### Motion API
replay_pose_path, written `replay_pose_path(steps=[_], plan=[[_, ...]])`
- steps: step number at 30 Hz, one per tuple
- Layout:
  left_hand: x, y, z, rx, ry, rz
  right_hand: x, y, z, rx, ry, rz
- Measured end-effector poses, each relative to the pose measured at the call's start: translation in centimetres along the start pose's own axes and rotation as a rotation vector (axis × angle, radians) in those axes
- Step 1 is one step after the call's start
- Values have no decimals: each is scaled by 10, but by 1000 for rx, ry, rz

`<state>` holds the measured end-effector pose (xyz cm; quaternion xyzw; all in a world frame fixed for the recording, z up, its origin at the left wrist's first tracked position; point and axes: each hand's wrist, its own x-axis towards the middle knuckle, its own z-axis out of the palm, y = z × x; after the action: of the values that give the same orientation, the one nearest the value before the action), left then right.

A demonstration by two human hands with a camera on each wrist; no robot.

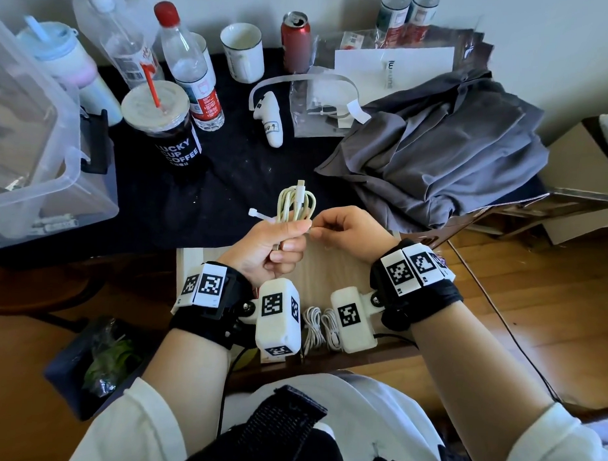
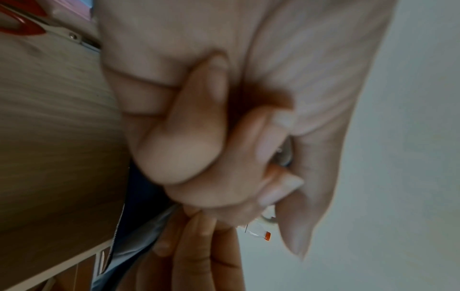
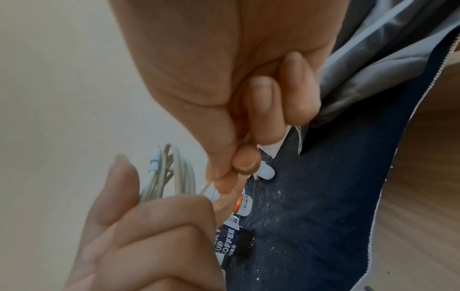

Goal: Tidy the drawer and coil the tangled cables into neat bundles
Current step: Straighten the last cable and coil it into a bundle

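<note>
Item: coil (image 1: 294, 206) — pale cable folded into several loops, held upright. Loops and one plug stand above the fingers; the lower ends pass down through the fist.

Left hand (image 1: 273, 248): fingers curled tight round the coil's waist, thumb across the front.

Tie (image 1: 258, 215): white zip tie crossing the coil just above the left fingers. Its square head juts out on the far side from the right hand; its tail runs toward the right fingertips.

Right hand (image 1: 347, 232): thumb and forefinger pressed together on the tie's thin tail, just beside the left knuckles; the other fingers curled in, idle.

Stock below the wrists: two white cables (image 1: 321, 325), already bundled, lying in the drawer (image 1: 191, 261).

Risks, as judged:
- Tail slips from the pinch; cause, a thin, smooth strip held by the fingertips alone.
- Loops spring apart; cause, the left grip easing before the tie locks.
- Tie bites one strand or leaves a loop outside; cause, uneven loops above the fingers.
- Whether the tail is threaded through the head cannot be told; if not, pulling draws it free.
</note>
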<state>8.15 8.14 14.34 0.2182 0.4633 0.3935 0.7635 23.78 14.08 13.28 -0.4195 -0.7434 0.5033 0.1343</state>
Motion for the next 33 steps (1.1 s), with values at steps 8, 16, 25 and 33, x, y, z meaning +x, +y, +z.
replay_pose_path(steps=[8,16,25,33], plan=[[2,-3,-6,-33,101,69,-8,-6,-5,115,103,-6],[3,-1,-14,-140,144,70,-13,-14,-19,572,42,-119],[3,1,-8,-146,105,37,-5,-23,-11,597,132,-241],[3,0,-3,-138,174,23,-2,-31,-9,584,214,-304]])
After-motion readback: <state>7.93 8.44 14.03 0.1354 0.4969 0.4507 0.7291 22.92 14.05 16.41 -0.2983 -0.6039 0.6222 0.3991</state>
